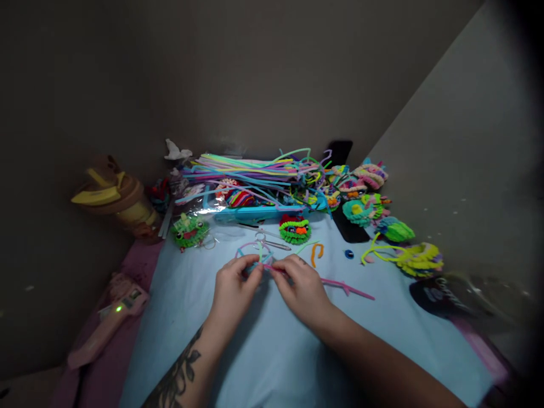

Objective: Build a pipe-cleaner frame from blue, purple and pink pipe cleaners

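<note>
Over the light blue cloth [187, 328], both hands meet at a ring-like frame of bent pipe cleaners [260, 249] in pale purple, blue and mint. My left hand [238, 277] pinches this frame between thumb and fingers. Close beside it, my right hand [300, 283] grips a pink pipe cleaner [355, 291], whose long end sticks out to the right from behind the hand. The pink one meets the frame between the fingertips; how they join there is too small to tell. An orange bent pipe cleaner piece [314, 255] and scissors [276, 245] lie just beyond.
A blue tray [255, 213] at the back carries a bundle of pipe cleaners [246, 165]. Finished fuzzy figures include a green one [190, 231] and a red-green one [294, 229]. At left are a lidded cup [127, 198] and a pink device [108, 328]; at right, a lying cup [446, 296].
</note>
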Motion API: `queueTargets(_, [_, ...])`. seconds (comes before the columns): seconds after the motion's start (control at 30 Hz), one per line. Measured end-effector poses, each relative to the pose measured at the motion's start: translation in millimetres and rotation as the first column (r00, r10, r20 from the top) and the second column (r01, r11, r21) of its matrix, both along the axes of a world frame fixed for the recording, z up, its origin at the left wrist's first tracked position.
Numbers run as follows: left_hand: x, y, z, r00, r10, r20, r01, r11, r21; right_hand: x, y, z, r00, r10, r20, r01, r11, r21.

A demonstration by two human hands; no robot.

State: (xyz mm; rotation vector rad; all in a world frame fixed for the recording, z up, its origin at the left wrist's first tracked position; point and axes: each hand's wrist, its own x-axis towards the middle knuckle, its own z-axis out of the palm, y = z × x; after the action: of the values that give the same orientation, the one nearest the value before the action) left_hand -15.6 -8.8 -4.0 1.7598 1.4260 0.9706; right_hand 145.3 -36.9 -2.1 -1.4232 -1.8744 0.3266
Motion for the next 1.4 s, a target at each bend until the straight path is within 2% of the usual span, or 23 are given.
queueTargets(0.1, [0.9,-2.3,1.4,0.999,0.027,-0.033,-0.025,0.999,0.042,-0.9,-1.2,1.1,1.0,0.0,0.018,0.0,1.0,-0.005])
queueTargets(0.27, [3.1,-6.2,4.0,0.976,0.065,-0.21,-0.02,0.978,0.206,-6.8,-3.1,0.4,1.0,0.005,0.024,-0.005,1.0,0.001])
queueTargets(0.33, [3.2,-5.9,4.5,0.966,0.075,-0.248,-0.016,0.973,0.232,-9.1,-3.8,-0.4,0.999,0.025,0.026,-0.025,1.0,-0.005])
queueTargets(0.4, [2.7,-4.4,4.6,0.971,0.088,-0.224,-0.041,0.978,0.206,-10.2,-4.1,-1.1,0.999,0.044,-0.009,-0.044,0.999,-0.005])
queueTargets(0.5, [1.9,-1.8,4.1,0.989,0.11,-0.093,-0.105,0.993,0.058,-9.9,-3.4,-2.1,0.995,0.067,-0.075,-0.066,0.998,0.016])
queueTargets(0.57, [2.2,-1.0,3.0,0.993,0.118,-0.017,-0.119,0.992,-0.032,-9.4,-2.8,-2.9,0.994,0.076,-0.076,-0.075,0.997,0.02])
queueTargets(0.63, [3.0,-1.0,1.4,0.993,0.119,0.016,-0.118,0.992,-0.054,-9.3,-2.3,-3.6,0.995,0.074,-0.059,-0.073,0.997,0.013])
queueTargets(0.83, [2.7,-2.7,-1.3,0.998,0.058,0.005,-0.058,0.998,0.032,-8.7,-1.2,-2.0,0.995,0.054,-0.083,-0.055,0.998,-0.006])
queueTargets(1.07, [2.7,-3.4,3.0,0.992,0.028,-0.125,-0.001,0.978,0.208,-8.4,0.4,1.7,0.982,0.006,-0.19,-0.027,0.994,-0.108])
queueTargets(1.4, [0.5,-4.3,3.2,0.992,0.004,-0.125,0.025,0.974,0.225,-9.6,1.5,-0.9,0.957,-0.015,-0.291,-0.033,0.987,-0.159])
